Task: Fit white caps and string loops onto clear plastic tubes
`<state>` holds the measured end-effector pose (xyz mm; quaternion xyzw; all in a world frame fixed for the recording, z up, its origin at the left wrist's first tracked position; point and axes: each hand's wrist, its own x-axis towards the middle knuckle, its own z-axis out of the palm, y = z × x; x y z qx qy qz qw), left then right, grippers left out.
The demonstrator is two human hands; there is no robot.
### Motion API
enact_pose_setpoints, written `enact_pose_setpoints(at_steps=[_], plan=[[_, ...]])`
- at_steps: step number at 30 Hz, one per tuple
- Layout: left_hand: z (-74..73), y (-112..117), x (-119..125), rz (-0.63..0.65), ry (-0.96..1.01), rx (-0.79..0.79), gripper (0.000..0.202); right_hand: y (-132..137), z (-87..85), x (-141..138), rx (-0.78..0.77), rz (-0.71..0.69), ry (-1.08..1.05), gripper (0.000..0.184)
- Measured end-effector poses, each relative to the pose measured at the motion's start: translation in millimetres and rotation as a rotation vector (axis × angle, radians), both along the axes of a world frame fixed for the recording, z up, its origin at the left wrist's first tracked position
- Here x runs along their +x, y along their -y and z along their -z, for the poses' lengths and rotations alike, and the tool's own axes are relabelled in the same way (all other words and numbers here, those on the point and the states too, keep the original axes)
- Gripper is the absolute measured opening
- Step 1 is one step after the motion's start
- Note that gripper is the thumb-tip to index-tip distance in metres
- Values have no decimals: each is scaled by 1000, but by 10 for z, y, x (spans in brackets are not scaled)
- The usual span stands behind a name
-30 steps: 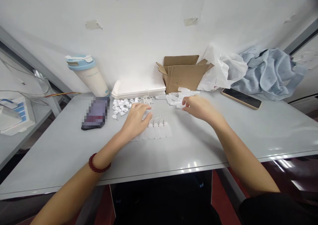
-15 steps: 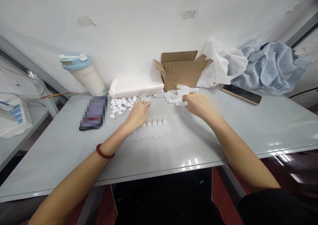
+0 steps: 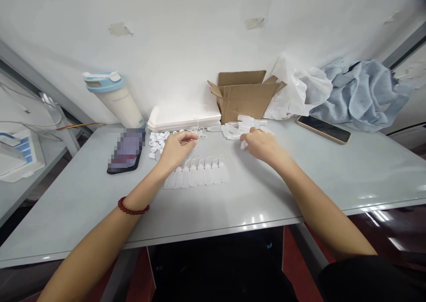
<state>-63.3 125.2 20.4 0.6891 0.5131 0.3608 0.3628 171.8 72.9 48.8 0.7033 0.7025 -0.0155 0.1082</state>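
My left hand (image 3: 178, 149) hovers beside a small heap of white cords (image 3: 201, 134), its thumb and fingertips drawn together. Whatever they pinch is too small to make out. White plastic caps (image 3: 156, 143) lie partly hidden behind that hand. My right hand (image 3: 262, 144) is closed around a small translucent plastic bottle (image 3: 244, 145), whose end pokes out below the fingers. Just behind it is a pile of similar bottles (image 3: 231, 131). Nearer to me, several translucent bottles with thin curved cords at their tops form a row (image 3: 196, 176) on the grey table (image 3: 233, 208).
A stack of white sheets (image 3: 183, 120) and an open cardboard box (image 3: 244, 100) stand against the wall. To the left are a tumbler (image 3: 116, 102) and a blurred dark object (image 3: 126, 151). On the right lie a plastic bag (image 3: 296, 89), a phone (image 3: 322, 129) and blue cloth (image 3: 362, 93).
My left hand has lifted off the cords and shifted left, uncovering more of the bottle row. My right hand has drawn slightly toward me, with a bottle end now showing under its fingers.
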Motion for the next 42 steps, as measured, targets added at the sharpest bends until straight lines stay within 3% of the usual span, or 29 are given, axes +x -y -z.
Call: enact_pose_setpoints(at_steps=[4,8,16,22,36,42], plan=[[-24,77,-36,5,279,-80,15,7,3,-22,18,-25,-22,26],[-57,197,-35,14,343,-136,16,-10,77,-38,102,-72,-151,27],[-96,363,15,120,533,-265,23,16,210,-180,361,-448,-689,13],[-97,399,26,142,601,-211,22,119,170,-297,436,-550,-806,13],[-83,453,51,223,509,-131,19,173,215,-361,372,-476,-827,21],[-109,485,53,203,465,-101,19,198,206,-369,366,-471,-843,22]])
